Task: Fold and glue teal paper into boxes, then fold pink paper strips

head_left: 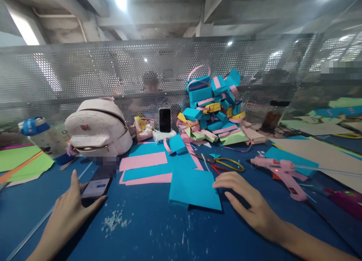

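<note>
On the left, my left hand (68, 212) holds a smartphone (97, 185) by its lower end, thumb at the bottom right corner and a finger at the left edge. The index finger points up, off the phone, and the screen is lit. My right hand (251, 204) is open, fingers loosely stretched, its fingertips at the right edge of a folded blue paper sheet (195, 189). Pink paper strips (144, 161) and more blue paper lie behind that sheet. Just beyond my right hand are yellow-handled scissors (229, 164). A pink hot glue gun (283, 170) lies farther right.
A white backpack (98, 129) and a bottle (46, 138) stand at the left. Behind the paper rises a pile of blue, pink and yellow paper boxes (212, 106). A dark-screened device (165, 120) stands upright before the perforated metal screen (121, 72). White scraps (115, 221) litter the table.
</note>
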`<state>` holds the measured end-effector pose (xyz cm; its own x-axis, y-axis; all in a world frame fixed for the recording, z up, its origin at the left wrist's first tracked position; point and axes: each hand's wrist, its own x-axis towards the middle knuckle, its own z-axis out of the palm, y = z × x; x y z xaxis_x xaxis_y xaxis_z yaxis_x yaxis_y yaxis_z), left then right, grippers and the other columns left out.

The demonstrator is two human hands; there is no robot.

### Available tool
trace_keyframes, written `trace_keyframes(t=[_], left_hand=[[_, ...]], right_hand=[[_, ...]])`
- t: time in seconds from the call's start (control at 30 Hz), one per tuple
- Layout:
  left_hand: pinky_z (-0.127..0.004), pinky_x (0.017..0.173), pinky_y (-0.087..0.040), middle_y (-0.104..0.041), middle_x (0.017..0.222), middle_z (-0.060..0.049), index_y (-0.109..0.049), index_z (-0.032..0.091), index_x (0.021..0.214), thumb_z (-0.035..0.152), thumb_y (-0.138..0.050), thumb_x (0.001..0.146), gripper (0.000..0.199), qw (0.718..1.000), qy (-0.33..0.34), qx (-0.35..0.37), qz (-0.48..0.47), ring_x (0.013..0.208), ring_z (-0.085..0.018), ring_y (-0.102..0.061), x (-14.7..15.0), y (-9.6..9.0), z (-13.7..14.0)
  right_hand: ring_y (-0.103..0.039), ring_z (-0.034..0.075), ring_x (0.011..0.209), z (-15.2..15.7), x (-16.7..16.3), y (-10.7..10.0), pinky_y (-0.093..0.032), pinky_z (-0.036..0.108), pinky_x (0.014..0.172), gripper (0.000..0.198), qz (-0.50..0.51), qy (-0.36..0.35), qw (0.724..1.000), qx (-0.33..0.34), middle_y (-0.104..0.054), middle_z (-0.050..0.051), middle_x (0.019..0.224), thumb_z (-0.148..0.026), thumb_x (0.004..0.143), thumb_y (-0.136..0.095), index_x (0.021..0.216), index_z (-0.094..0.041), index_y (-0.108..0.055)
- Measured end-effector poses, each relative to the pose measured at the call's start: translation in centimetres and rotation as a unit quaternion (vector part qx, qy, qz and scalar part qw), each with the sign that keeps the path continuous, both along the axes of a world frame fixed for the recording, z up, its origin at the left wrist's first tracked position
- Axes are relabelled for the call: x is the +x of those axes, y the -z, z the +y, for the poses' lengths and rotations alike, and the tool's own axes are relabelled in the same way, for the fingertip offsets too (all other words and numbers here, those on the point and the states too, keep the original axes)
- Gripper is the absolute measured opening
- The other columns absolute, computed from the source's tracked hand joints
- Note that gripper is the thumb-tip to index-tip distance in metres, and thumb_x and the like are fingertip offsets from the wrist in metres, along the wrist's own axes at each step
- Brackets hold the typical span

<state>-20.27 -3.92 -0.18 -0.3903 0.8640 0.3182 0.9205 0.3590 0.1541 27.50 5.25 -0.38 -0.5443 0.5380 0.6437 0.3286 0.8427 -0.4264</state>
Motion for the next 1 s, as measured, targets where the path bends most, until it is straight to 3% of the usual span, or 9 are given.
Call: trace_keyframes(t=[0.23, 0.5, 0.6, 0.73, 0.8, 0.87, 1.0], left_hand=[[-0.050, 0.075, -0.054, -0.066, 0.116, -0.030, 0.002, -0.005, 0.151, 0.061, -0.042, 0.090, 0.100, 0.998, 0.032, -0.015, 0.043, 0.104, -0.047, -0.066, 1.1, -0.8, 0.5], [-0.050, 0.076, -0.054, -0.068, 0.113, -0.027, 0.004, -0.003, 0.152, 0.055, -0.048, 0.089, 0.100, 0.997, 0.047, -0.009, 0.057, 0.104, -0.047, -0.065, 2.5, -0.5, -0.8], [-0.056, 0.084, -0.051, -0.067, 0.119, -0.026, 0.006, 0.001, 0.153, 0.056, -0.046, 0.090, 0.099, 0.996, 0.052, -0.014, 0.066, 0.109, -0.048, -0.063, 3.5, -0.4, -1.7], [-0.068, 0.104, -0.034, -0.057, 0.135, -0.025, 0.004, 0.011, 0.155, 0.054, -0.044, 0.092, 0.090, 0.996, 0.067, 0.015, 0.059, 0.128, -0.046, -0.050, 3.7, -0.3, -2.8], [-0.065, 0.112, -0.027, -0.052, 0.143, -0.017, -0.004, 0.022, 0.155, 0.046, -0.042, 0.094, 0.076, 0.993, 0.105, 0.050, 0.034, 0.136, -0.040, -0.044, 3.4, -0.5, -3.4], [-0.061, 0.118, -0.020, -0.057, 0.141, -0.006, -0.015, 0.033, 0.153, 0.036, -0.040, 0.095, 0.064, 0.986, 0.148, 0.075, 0.030, 0.138, -0.033, -0.044, 3.2, -0.6, -4.0], [-0.062, 0.119, -0.016, -0.061, 0.136, -0.004, -0.028, 0.035, 0.148, 0.028, -0.041, 0.093, 0.057, 0.977, 0.194, 0.072, 0.057, 0.137, -0.032, -0.046, 3.2, -0.8, -4.5]], right_hand=[[-0.060, 0.022, 0.105, 0.3, 0.4, 0.5, -0.050, 0.037, 0.092, 0.025, 0.013, -0.001, 1.000, -0.029, -0.064, 0.006, 0.107, -0.014, 0.096, -0.045, 0.113, -0.026, -0.060], [-0.059, 0.022, 0.105, 0.5, 0.8, 0.6, -0.050, 0.034, 0.089, 0.023, 0.024, 0.012, 0.998, -0.060, -0.063, 0.006, 0.107, -0.014, 0.096, -0.046, 0.110, -0.027, -0.060], [-0.060, 0.021, 0.102, 0.6, 0.8, 0.7, -0.051, 0.032, 0.087, 0.021, 0.028, 0.017, 0.997, -0.072, -0.064, 0.005, 0.104, -0.015, 0.096, -0.047, 0.107, -0.027, -0.061], [-0.061, 0.021, 0.101, 0.8, 0.9, 0.8, -0.051, 0.031, 0.085, 0.020, 0.032, 0.027, 0.996, -0.080, -0.064, 0.004, 0.102, -0.015, 0.096, -0.047, 0.105, -0.027, -0.061], [-0.062, 0.021, 0.099, 0.9, 1.0, 0.8, -0.051, 0.031, 0.084, 0.020, 0.034, 0.030, 0.996, -0.082, -0.065, 0.004, 0.100, -0.015, 0.096, -0.048, 0.103, -0.027, -0.062], [-0.062, 0.022, 0.097, 1.0, 1.1, 0.8, -0.051, 0.032, 0.083, 0.020, 0.034, 0.028, 0.996, -0.082, -0.065, 0.005, 0.097, -0.015, 0.095, -0.048, 0.101, -0.027, -0.062], [-0.063, 0.022, 0.095, 1.1, 1.2, 0.8, -0.052, 0.033, 0.082, 0.019, 0.036, 0.027, 0.996, -0.082, -0.066, 0.004, 0.094, -0.014, 0.094, -0.049, 0.099, -0.027, -0.063]])
